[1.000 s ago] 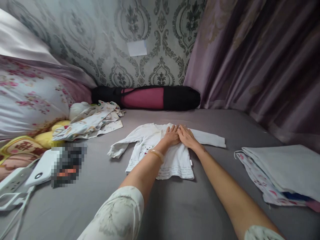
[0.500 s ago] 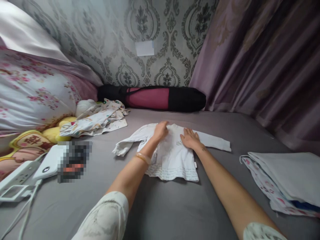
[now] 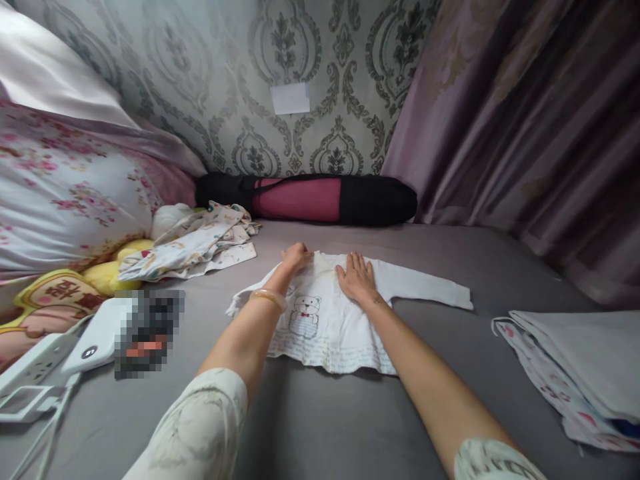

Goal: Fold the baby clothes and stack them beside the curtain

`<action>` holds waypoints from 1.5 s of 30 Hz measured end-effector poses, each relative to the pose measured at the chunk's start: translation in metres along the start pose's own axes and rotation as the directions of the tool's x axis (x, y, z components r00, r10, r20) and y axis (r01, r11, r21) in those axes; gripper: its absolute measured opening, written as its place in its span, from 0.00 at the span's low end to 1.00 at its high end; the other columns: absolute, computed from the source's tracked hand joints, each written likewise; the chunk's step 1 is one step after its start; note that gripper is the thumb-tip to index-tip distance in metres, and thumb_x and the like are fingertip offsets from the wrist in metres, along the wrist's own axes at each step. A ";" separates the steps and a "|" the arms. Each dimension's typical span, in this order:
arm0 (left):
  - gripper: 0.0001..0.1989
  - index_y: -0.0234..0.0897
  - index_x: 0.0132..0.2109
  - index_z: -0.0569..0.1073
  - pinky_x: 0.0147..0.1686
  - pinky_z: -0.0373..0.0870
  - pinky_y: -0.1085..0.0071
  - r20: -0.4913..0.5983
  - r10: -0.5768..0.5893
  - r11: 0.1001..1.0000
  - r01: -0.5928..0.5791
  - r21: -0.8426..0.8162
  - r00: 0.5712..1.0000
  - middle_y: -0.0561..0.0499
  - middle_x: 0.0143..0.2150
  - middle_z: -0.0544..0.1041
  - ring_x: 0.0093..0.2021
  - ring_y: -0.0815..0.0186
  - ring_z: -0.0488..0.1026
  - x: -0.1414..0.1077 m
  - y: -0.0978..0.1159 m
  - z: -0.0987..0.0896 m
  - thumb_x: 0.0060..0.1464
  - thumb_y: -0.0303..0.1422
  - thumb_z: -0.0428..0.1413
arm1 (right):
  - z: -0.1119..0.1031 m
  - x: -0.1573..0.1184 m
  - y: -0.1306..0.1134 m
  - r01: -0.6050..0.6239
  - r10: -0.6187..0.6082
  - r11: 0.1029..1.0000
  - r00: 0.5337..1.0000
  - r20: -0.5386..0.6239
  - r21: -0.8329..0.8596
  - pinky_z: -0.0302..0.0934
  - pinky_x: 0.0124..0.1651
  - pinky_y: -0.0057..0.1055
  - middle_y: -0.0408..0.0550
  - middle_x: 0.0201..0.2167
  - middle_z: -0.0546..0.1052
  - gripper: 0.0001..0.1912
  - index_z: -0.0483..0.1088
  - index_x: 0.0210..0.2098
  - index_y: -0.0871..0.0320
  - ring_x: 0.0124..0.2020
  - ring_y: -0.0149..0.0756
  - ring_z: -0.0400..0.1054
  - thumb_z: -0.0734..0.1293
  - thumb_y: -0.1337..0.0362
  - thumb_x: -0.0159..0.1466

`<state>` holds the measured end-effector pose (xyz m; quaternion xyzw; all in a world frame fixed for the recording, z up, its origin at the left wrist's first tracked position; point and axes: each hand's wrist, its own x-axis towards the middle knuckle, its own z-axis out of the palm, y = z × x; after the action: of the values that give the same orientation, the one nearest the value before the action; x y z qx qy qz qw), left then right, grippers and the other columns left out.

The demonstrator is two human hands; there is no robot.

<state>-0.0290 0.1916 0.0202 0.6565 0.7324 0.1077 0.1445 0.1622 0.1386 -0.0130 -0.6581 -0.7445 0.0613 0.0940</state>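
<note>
A small white long-sleeved shirt [image 3: 327,333] with a printed bear lies spread on the grey sheet. At its left shoulder, near the collar, my left hand [image 3: 297,257] has its fingers curled and closed on the cloth; the fingertips are partly hidden. My right hand [image 3: 357,277] rests flat on the shirt's upper chest, fingers stretched out and a little apart. The right sleeve reaches out straight to the side. My left forearm covers much of the left sleeve, whose cuff shows beyond it.
Folded clothes [image 3: 575,360] lie at the right. A crumpled printed garment [image 3: 200,243] lies at the back left, near a floral pillow [image 3: 75,193]. A white power bank [image 3: 97,337] and a power strip [image 3: 37,367] with cables sit at the left. A long black-and-red bag [image 3: 300,200] lies along the wall.
My left hand has moved left from near the collar to the left shoulder, baring the bear print. My right hand has slid slightly left over the chest, staying flat.
</note>
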 end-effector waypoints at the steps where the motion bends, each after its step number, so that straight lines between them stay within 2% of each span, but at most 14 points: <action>1: 0.13 0.36 0.45 0.76 0.51 0.64 0.59 0.018 0.014 1.000 -0.013 -0.014 1.000 0.41 0.47 0.79 0.50 0.54 0.74 0.001 -0.001 -0.001 0.58 0.38 0.53 | 0.001 0.000 0.000 -0.001 0.001 1.000 1.000 -0.006 -0.007 0.31 0.69 0.47 0.58 0.71 0.47 0.35 0.47 0.69 0.70 0.71 0.47 0.38 0.46 0.52 0.71; 4: 0.12 0.39 0.46 0.76 0.50 0.64 0.64 0.025 0.079 0.996 -0.078 -0.040 0.997 0.45 0.49 0.79 0.51 0.58 0.73 0.001 -0.003 0.000 0.58 0.36 0.53 | 0.002 0.000 -0.001 -0.003 0.003 1.000 1.000 -0.004 -0.028 0.32 0.69 0.47 0.58 0.71 0.47 0.35 0.47 0.69 0.70 0.71 0.47 0.38 0.46 0.52 0.71; 8: 0.14 0.38 0.49 0.73 0.51 0.63 0.63 -0.048 0.154 0.988 -0.154 0.010 0.987 0.42 0.50 0.77 0.52 0.57 0.72 -0.007 -0.004 0.008 0.61 0.34 0.49 | 0.003 0.000 -0.002 -0.014 0.014 0.998 1.000 -0.005 -0.054 0.32 0.69 0.47 0.57 0.71 0.47 0.35 0.47 0.69 0.69 0.71 0.46 0.37 0.45 0.52 0.71; 12: 0.21 0.36 0.49 0.73 0.48 0.65 0.62 -0.020 0.091 0.994 -0.089 0.063 0.996 0.36 0.48 0.78 0.50 0.52 0.74 -0.008 -0.013 0.000 0.60 0.45 0.48 | -0.001 0.002 -0.001 -0.020 0.022 0.998 0.999 0.040 -0.060 0.32 0.69 0.47 0.56 0.71 0.46 0.35 0.46 0.69 0.69 0.71 0.46 0.37 0.45 0.52 0.71; 15: 0.28 0.35 0.43 0.76 0.43 0.67 0.65 0.092 0.002 1.000 -0.004 0.029 0.996 0.36 0.45 0.79 0.46 0.51 0.75 -0.007 -0.035 -0.022 0.56 0.55 0.47 | -0.009 0.005 -0.002 -0.035 0.041 0.998 0.993 0.107 -0.051 0.34 0.68 0.48 0.59 0.71 0.47 0.34 0.47 0.69 0.69 0.71 0.47 0.38 0.46 0.52 0.71; 17: 0.31 0.34 0.36 0.77 0.38 0.67 0.66 0.198 -0.053 0.998 0.060 -0.030 0.979 0.37 0.39 0.80 0.40 0.53 0.77 -0.011 -0.058 -0.038 0.55 0.57 0.44 | -0.014 0.006 -0.008 -0.015 0.019 0.999 0.996 0.090 -0.039 0.35 0.68 0.49 0.60 0.70 0.48 0.33 0.49 0.68 0.70 0.70 0.49 0.39 0.48 0.55 0.71; 21: 0.33 0.35 0.26 0.74 0.29 0.65 0.67 0.342 -0.060 0.947 0.162 -0.276 0.938 0.43 0.26 0.76 0.25 0.60 0.71 -0.041 -0.102 -0.059 0.56 0.57 0.39 | -0.016 0.007 -0.041 0.163 -0.163 0.986 0.986 0.021 0.025 0.33 0.69 0.44 0.57 0.70 0.50 0.29 0.51 0.67 0.69 0.71 0.44 0.39 0.49 0.62 0.70; 25: 0.31 0.37 0.26 0.74 0.27 0.62 0.69 0.245 -0.006 0.899 0.113 -0.422 0.969 0.48 0.24 0.72 0.23 0.65 0.66 -0.089 -0.129 -0.073 0.50 0.61 0.46 | -0.009 0.011 -0.083 0.265 -0.277 0.957 0.956 0.095 0.121 0.36 0.69 0.38 0.55 0.70 0.52 0.28 0.51 0.67 0.68 0.70 0.41 0.41 0.49 0.64 0.70; 30: 0.26 0.38 0.32 0.72 0.26 0.58 0.72 0.211 -0.019 0.941 0.089 -0.327 0.977 0.53 0.27 0.72 0.27 0.66 0.65 -0.147 -0.144 -0.081 0.44 0.58 0.56 | 0.006 0.018 -0.105 0.260 -0.274 0.958 0.954 0.124 0.121 0.34 0.69 0.39 0.55 0.70 0.52 0.29 0.52 0.67 0.67 0.70 0.41 0.41 0.47 0.60 0.71; 36: 0.11 0.39 0.30 0.66 0.24 0.55 0.72 0.151 0.044 0.960 0.000 -0.280 0.988 0.56 0.24 0.66 0.26 0.67 0.63 -0.158 -0.151 -0.066 0.46 0.40 0.58 | 0.018 0.016 -0.104 0.254 -0.261 0.964 0.961 0.093 0.078 0.29 0.69 0.41 0.54 0.70 0.50 0.32 0.51 0.68 0.65 0.71 0.41 0.37 0.45 0.54 0.72; 39: 0.02 0.38 0.33 0.67 0.32 0.61 0.69 -0.139 0.108 0.991 -0.117 -0.059 0.984 0.51 0.31 0.71 0.33 0.62 0.68 -0.154 -0.149 -0.067 0.49 0.30 0.53 | 0.018 0.015 -0.104 0.259 -0.264 0.964 0.960 0.095 0.064 0.29 0.69 0.40 0.53 0.71 0.50 0.32 0.51 0.68 0.65 0.71 0.40 0.37 0.44 0.54 0.72; 42: 0.08 0.37 0.39 0.70 0.45 0.62 0.61 -0.441 0.218 0.955 -0.097 0.280 0.871 0.42 0.42 0.73 0.45 0.55 0.68 -0.152 -0.151 -0.068 0.54 0.25 0.49 | 0.018 0.015 -0.104 0.266 -0.269 0.963 0.959 0.085 0.043 0.29 0.69 0.40 0.53 0.71 0.49 0.33 0.49 0.69 0.64 0.71 0.40 0.37 0.43 0.52 0.71; 43: 0.10 0.37 0.41 0.71 0.48 0.60 0.58 -0.465 0.248 0.930 -0.075 0.360 0.850 0.40 0.44 0.73 0.47 0.53 0.68 -0.152 -0.153 -0.066 0.55 0.25 0.47 | 0.018 0.015 -0.104 0.268 -0.270 0.963 0.959 0.083 0.036 0.29 0.69 0.40 0.53 0.71 0.49 0.33 0.49 0.69 0.64 0.71 0.40 0.37 0.44 0.52 0.71; 45: 0.12 0.36 0.41 0.72 0.51 0.59 0.56 -0.419 0.275 0.891 -0.065 0.450 0.866 0.39 0.45 0.74 0.49 0.52 0.67 -0.153 -0.161 -0.060 0.56 0.23 0.46 | 0.018 0.014 -0.104 0.273 -0.274 0.962 0.958 0.082 0.024 0.29 0.69 0.41 0.53 0.71 0.49 0.34 0.48 0.69 0.62 0.71 0.41 0.37 0.45 0.50 0.71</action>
<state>-0.1850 0.0233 0.0311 0.6891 0.6887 0.1161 -0.1932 0.0563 0.1403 -0.0075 -0.5450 -0.8313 0.0803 0.0739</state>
